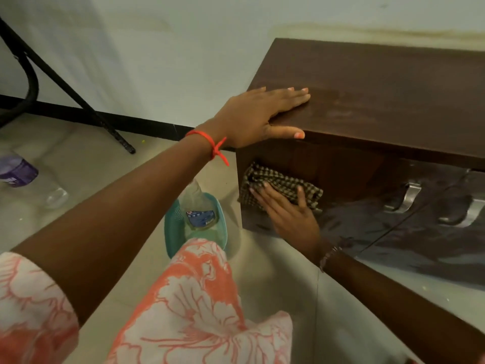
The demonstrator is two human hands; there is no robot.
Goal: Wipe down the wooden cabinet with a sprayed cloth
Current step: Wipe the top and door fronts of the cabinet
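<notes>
A dark brown wooden cabinet [380,85] stands against the wall at the right. My left hand [258,114] lies flat on its top near the front left corner, fingers spread, thumb over the edge. My right hand [291,214] presses a brown checked cloth [278,185] against the cabinet's front face, low at the left end. A spray bottle [198,210] with a blue label lies in a teal basket [223,224] on the floor beside the cabinet.
Two metal handles [409,197] sit on the glossy cabinet doors at the right. A purple-labelled plastic bottle [18,170] lies on the tiled floor at the left. A black stand leg [78,101] slants down near the wall. My orange floral clothing fills the foreground.
</notes>
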